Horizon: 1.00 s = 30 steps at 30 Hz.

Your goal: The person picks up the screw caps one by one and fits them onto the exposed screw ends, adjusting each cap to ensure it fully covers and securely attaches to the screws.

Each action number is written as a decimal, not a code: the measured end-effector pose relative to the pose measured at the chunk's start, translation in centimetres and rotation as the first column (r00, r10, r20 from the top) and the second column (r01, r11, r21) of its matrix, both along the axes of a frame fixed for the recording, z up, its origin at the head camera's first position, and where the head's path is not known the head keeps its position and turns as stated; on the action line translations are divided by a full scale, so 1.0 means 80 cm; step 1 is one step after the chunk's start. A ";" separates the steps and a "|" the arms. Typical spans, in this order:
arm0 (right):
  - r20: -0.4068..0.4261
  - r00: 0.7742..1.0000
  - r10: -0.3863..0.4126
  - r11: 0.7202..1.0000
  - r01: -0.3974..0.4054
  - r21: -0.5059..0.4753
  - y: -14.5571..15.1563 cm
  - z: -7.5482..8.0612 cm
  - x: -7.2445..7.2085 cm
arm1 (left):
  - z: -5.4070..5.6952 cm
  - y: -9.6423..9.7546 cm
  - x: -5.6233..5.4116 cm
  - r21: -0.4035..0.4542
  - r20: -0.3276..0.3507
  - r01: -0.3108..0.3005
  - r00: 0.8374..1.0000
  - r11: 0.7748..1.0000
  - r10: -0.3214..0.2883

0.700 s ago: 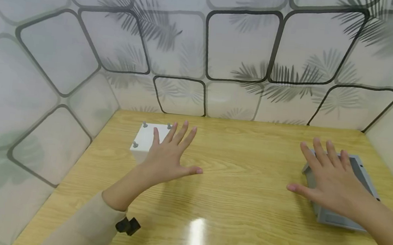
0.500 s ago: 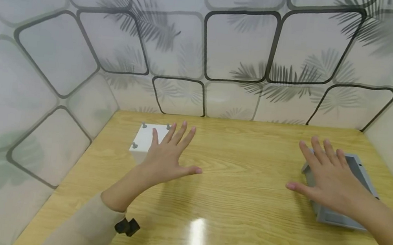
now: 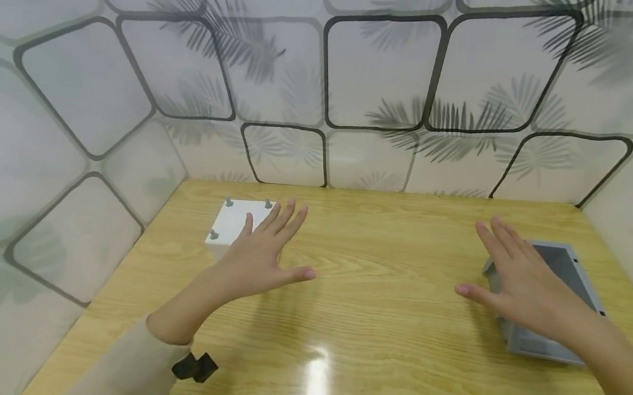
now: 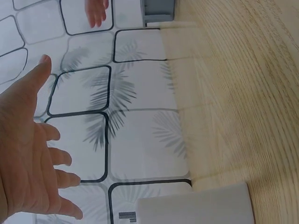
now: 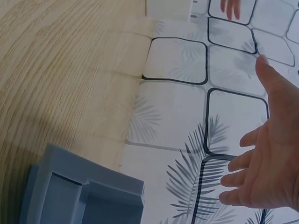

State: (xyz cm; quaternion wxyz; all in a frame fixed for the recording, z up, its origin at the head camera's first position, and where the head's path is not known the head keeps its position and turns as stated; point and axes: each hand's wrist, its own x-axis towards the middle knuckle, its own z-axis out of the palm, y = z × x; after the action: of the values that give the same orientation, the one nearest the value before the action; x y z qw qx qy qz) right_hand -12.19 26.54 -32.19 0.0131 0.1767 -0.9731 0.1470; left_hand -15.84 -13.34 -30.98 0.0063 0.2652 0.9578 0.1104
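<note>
In the head view my left hand (image 3: 256,255) is spread over the table, overlapping the near right part of a white box (image 3: 234,218) with grey pegs at its top corners. The same box (image 4: 201,207) shows at the bottom of the left wrist view, apart from the fingers. My right hand (image 3: 525,284) hovers with thumb held out, in front of a grey open-topped bin (image 3: 583,277). In the right wrist view the bin (image 5: 93,186) stands below that hand (image 5: 275,149), a gap between them. Neither hand holds anything.
A wood-grain table (image 3: 386,306) spreads between the two hands, with a bright reflection near its front. Patterned wall covering (image 3: 386,70) rises behind it and on both sides. Black wrist devices (image 3: 195,367) sit at both sleeves.
The left hand has drifted slightly left and down. The right hand has turned a little and its fingers have come closer together. The view has shifted slightly.
</note>
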 end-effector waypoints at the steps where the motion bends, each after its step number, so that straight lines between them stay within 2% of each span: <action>1: 0.005 1.000 -0.001 1.000 0.001 -0.009 -0.001 0.000 0.000 | 0.001 -0.001 0.000 0.007 0.002 0.003 1.000 1.000 -0.003; 6: -0.006 1.000 -0.004 0.998 0.004 -0.060 -0.004 0.000 0.000 | 0.001 -0.007 -0.001 0.050 -0.009 0.011 1.000 0.999 -0.011; 12: -0.029 1.000 0.005 0.995 -0.008 -0.100 -0.013 0.000 -0.005 | 0.003 -0.014 -0.006 0.112 0.004 -0.009 1.000 0.994 0.008; 22: 0.025 0.999 0.028 0.985 -0.024 -0.173 -0.023 -0.002 -0.011 | 0.008 -0.027 -0.007 0.184 0.100 -0.001 0.995 0.983 -0.018; 30: 0.121 0.993 -0.009 0.976 0.035 -0.217 -0.030 0.000 -0.014 | 0.007 -0.035 -0.008 0.315 0.168 -0.031 0.985 0.949 -0.023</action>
State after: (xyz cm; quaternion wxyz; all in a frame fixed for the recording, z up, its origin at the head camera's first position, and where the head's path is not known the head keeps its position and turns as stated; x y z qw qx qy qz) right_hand -13.32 24.11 -32.18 -0.0239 0.1544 -0.9520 0.2630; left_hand -16.44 -16.17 -30.39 0.0451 0.2505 0.9243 0.2846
